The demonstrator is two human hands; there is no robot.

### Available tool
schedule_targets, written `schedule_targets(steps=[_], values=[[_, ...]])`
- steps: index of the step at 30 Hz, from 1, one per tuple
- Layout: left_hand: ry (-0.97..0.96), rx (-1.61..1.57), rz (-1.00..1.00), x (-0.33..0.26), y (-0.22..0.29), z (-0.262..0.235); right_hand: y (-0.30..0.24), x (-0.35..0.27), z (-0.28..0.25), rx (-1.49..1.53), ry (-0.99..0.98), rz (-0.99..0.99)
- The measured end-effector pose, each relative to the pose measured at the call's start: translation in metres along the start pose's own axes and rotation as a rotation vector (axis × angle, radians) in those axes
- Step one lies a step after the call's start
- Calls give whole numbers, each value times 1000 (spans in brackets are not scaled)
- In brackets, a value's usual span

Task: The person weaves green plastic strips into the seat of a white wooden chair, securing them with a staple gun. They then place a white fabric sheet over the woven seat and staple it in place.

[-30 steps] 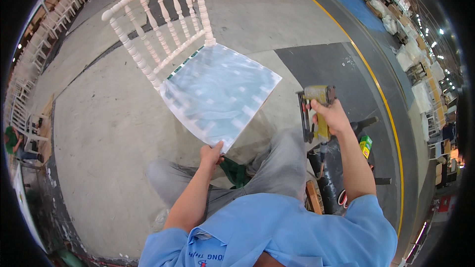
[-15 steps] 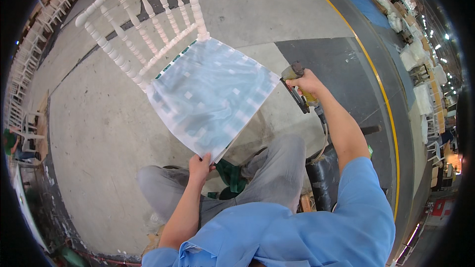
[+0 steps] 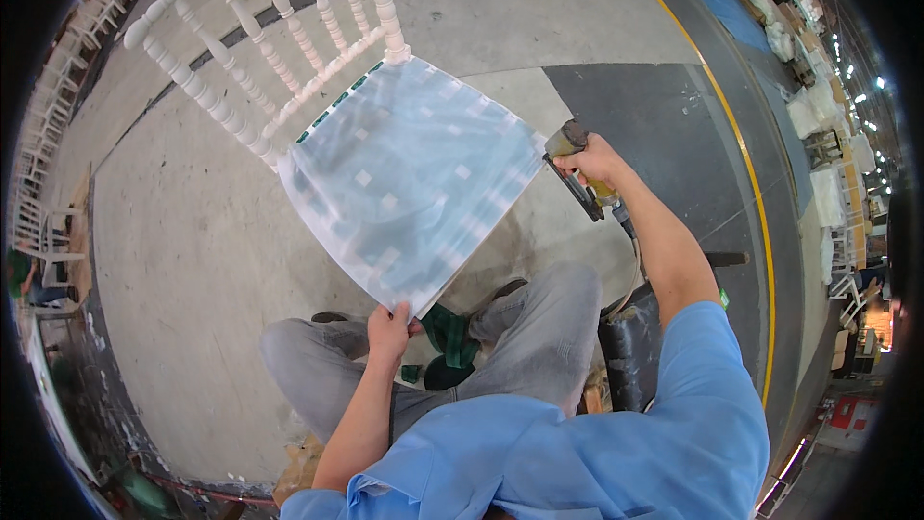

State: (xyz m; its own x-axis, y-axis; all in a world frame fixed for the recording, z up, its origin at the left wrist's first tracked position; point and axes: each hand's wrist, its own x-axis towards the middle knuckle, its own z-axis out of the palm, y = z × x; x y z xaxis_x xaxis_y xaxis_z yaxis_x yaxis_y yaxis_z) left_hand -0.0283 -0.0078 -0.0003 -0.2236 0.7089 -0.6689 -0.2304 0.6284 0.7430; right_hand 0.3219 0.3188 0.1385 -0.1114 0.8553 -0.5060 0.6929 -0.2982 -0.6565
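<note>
A white chair [image 3: 289, 67] with turned spindles stands in front of me, its seat covered by a pale translucent sheet [image 3: 409, 178]. My left hand [image 3: 388, 329] pinches the near corner of that sheet, just above my knees. My right hand [image 3: 597, 162] grips a staple gun [image 3: 575, 166] with a dull yellow-green head, held against the right corner of the seat. A hose runs from the gun down along my forearm.
I sit with grey-trousered knees apart on a concrete floor [image 3: 192, 250]. A dark mat [image 3: 664, 116] and a yellow floor line [image 3: 751, 193] lie to the right. A black cylinder [image 3: 626, 351] stands by my right leg. More white chairs [image 3: 58, 67] line the far left.
My right hand has brought the staple gun from low at my right side up and leftwards to the seat's right corner. The left hand has kept its hold on the sheet corner.
</note>
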Motion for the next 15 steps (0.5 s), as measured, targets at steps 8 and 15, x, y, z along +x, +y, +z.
schedule_targets(steps=[8, 15], values=[[47, -13, -24, -1, -1, -1, -8, -27, 33, 50, -107, -48], [31, -30, 20, 0, -5, 0, -14, -39, 53, 50, -91, -3]])
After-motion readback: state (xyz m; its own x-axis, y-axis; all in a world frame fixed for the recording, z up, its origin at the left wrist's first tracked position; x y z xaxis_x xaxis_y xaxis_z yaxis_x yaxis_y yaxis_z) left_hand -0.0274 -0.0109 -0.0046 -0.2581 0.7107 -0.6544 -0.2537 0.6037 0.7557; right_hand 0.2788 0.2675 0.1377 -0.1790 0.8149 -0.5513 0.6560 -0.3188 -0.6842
